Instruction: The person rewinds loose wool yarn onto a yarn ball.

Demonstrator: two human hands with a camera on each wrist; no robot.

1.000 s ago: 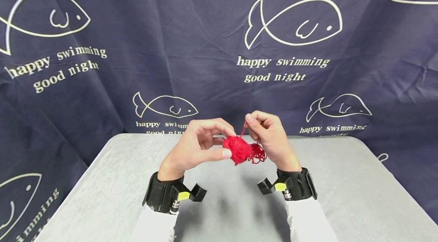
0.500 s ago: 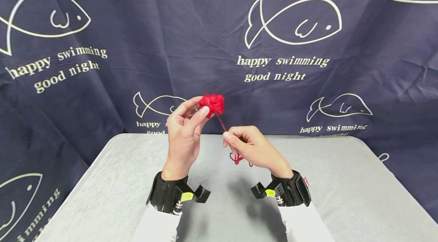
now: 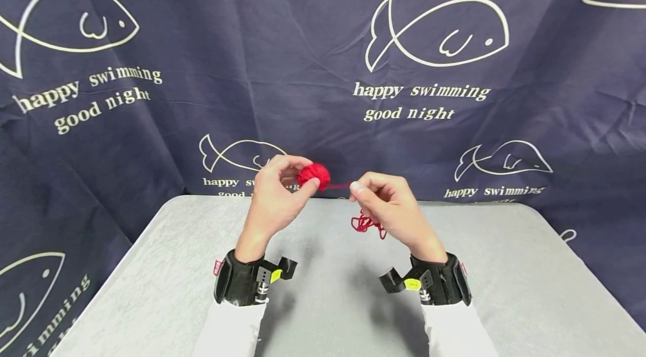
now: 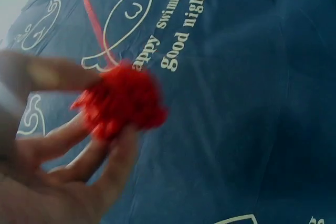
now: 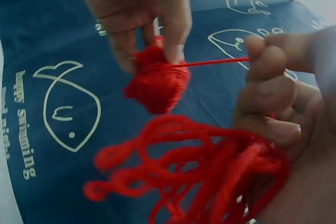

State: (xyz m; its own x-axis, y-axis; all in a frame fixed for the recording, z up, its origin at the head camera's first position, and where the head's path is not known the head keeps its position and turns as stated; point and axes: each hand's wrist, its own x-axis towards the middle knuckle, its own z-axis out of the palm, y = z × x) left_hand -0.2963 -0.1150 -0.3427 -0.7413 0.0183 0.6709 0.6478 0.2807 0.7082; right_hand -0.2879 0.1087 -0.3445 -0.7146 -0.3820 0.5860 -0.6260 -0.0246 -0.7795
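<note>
Red yarn is what we have in both hands. Our left hand (image 3: 275, 200) pinches a small ball of yarn (image 3: 314, 175) between thumb and fingertips, holding it up in the air above the far edge of the table (image 3: 530, 290). Half a second ago we held that ball higher, with the strand slanting down to the right hand; now the ball sits lower, almost level with the right hand's fingertips. A second ago the two hands were close together over the table with the ball between them; now they stand apart.

A taut strand (image 3: 339, 185) runs nearly level from the ball to our right hand (image 3: 391, 211), which pinches it between thumb and forefinger. The other fingers of that hand curl round a loose tangle of yarn loops (image 3: 368, 225) hanging under the palm, as the right wrist view shows plainly.

The table is covered in a pale grey cloth. Behind it and to both sides hangs a dark blue curtain (image 3: 151, 121) printed with white fish outlines and the words "happy swimming good night". We wear black wrist straps (image 3: 242, 284) over white sleeves (image 3: 454, 329).
</note>
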